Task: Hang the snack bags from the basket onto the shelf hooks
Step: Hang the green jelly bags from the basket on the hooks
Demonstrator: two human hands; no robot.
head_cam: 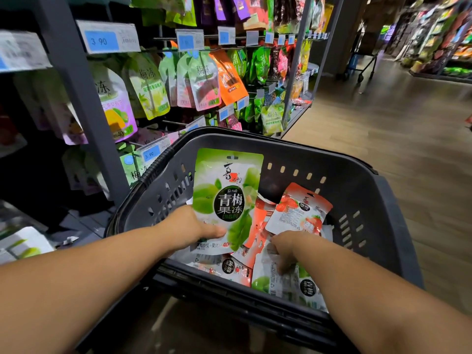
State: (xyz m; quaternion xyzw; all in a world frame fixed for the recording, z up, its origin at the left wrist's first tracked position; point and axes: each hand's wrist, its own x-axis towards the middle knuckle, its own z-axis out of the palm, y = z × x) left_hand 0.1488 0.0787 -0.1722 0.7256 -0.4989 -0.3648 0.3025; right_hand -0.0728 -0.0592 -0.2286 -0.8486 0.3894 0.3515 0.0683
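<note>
A dark grey plastic basket (370, 200) fills the middle of the head view. My left hand (190, 226) grips a green plum-jelly snack bag (227, 198) by its lower edge and holds it upright above the basket. My right hand (286, 249) reaches down among the loose bags, its fingers curled on a green and white bag (286, 282) lying near the front wall. A red strawberry bag (298, 210) lies tilted behind that hand. Shelf hooks (176, 123) with hanging snack bags stand to the left and behind the basket.
Grey shelf uprights (76, 98) and blue price tags (102, 40) line the left. Several green, pink and orange bags hang on upper hooks (201, 80). A wooden aisle floor (383, 118) runs to the right, with a wheeled cart (362, 60) far back.
</note>
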